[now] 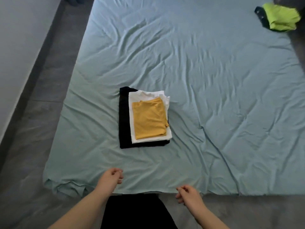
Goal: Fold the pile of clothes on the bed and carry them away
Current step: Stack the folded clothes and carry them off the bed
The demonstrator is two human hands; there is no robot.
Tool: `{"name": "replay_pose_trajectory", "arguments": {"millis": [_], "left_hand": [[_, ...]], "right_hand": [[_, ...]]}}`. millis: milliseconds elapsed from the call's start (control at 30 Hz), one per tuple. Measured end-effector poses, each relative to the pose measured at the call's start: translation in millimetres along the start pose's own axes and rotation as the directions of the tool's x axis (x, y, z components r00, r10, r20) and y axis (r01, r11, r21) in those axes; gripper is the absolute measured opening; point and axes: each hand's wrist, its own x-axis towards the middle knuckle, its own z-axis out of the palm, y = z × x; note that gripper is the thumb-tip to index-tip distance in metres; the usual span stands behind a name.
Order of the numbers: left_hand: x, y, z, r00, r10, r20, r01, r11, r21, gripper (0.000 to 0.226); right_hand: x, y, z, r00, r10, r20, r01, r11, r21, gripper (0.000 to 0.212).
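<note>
A neat stack of folded clothes lies in the middle of the bed: a black garment [124, 119] at the bottom, a white one [145, 95] on it, a mustard-yellow one [149, 119] on top. A crumpled neon-green garment [280, 18] with a black piece [260, 13] beside it lies at the far right corner. My left hand [113, 176] hovers over the bed's near edge, fingers loosely curled, holding nothing. My right hand [188, 195] hangs at the mattress edge, fingers also curled and empty. Both hands are well short of the stack.
The bed carries a wrinkled light-blue sheet [214, 80]. Grey floor [41, 80] runs along the left side and in front of the bed, with a white wall [14, 38] at far left. My dark-clothed legs [137, 212] show below.
</note>
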Motion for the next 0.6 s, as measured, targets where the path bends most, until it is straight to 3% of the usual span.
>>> {"name": "replay_pose_trajectory", "arguments": {"millis": [133,233,333,433,500,533,600], "left_hand": [[39,43,22,0.999,0.04,-0.028,-0.038,0.998,0.044,0.014],[82,82,44,0.974,0.217,-0.057,-0.184,0.918,0.351,0.024],[124,125,77,0.876,0.48,-0.05,-0.322,0.658,0.681,0.055],[173,164,104,0.716,0.697,0.029,-0.467,0.448,0.762,0.062],[211,175,107,0.64,0.767,0.048,-0.491,0.36,0.794,0.059],[232,176,104,0.622,0.782,0.047,-0.465,0.321,0.825,0.059],[273,167,95,0.656,0.754,0.037,-0.388,0.295,0.873,0.061]], "right_hand": [[63,-37,2,0.999,-0.024,0.04,0.025,0.999,-0.029,0.014],[122,-86,8,0.98,-0.2,0.002,0.195,0.953,-0.232,0.016],[173,-143,19,0.839,-0.538,-0.083,0.431,0.749,-0.503,0.026],[219,-197,41,0.588,-0.809,-0.011,0.616,0.456,-0.643,0.045],[252,-218,51,0.452,-0.891,0.05,0.647,0.288,-0.706,0.052],[270,-222,54,0.422,-0.904,0.069,0.623,0.235,-0.746,0.054],[307,-216,57,0.479,-0.872,0.103,0.549,0.206,-0.81,0.059]]}}
